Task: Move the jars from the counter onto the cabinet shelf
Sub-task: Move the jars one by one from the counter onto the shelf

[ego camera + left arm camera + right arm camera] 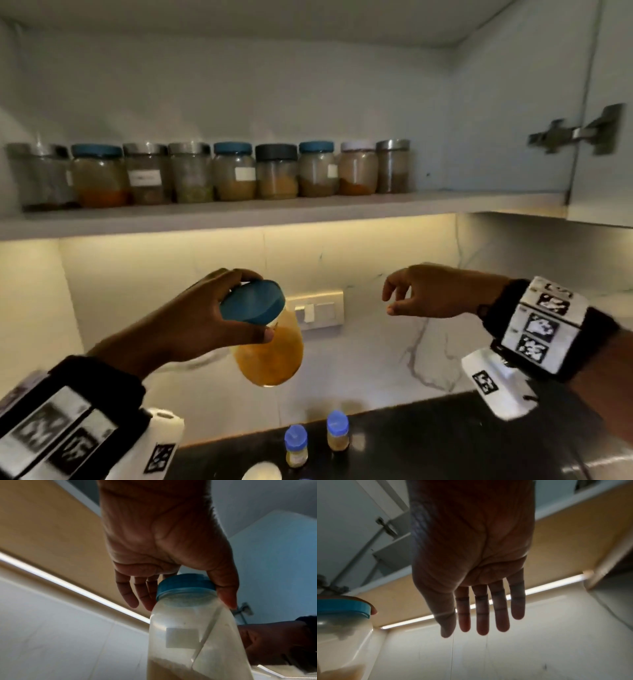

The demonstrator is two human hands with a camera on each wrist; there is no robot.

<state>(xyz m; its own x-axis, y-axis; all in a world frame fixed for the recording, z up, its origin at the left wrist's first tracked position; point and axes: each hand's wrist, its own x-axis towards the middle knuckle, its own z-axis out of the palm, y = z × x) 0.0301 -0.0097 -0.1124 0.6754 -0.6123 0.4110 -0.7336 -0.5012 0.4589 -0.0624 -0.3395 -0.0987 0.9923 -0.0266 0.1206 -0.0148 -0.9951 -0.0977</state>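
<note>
My left hand (236,308) grips a clear jar (270,353) by its blue lid (252,301). The jar hangs tilted in the air below the cabinet shelf (308,209) and holds yellow-orange powder. In the left wrist view the fingers (226,592) curl round the blue lid (185,584) above the jar (197,642), which bears a white label. My right hand (400,298) hovers to the jar's right, holding nothing; its fingers (483,614) hang straight in the right wrist view. Two small blue-capped jars (296,445) (337,430) stand on the dark counter (428,442).
A row of several spice jars (205,173) fills the left and middle of the shelf, leaving free room at its right end. The cabinet door (603,113) stands open at right with a metal hinge (575,133). A wall switch plate (317,311) sits behind the held jar.
</note>
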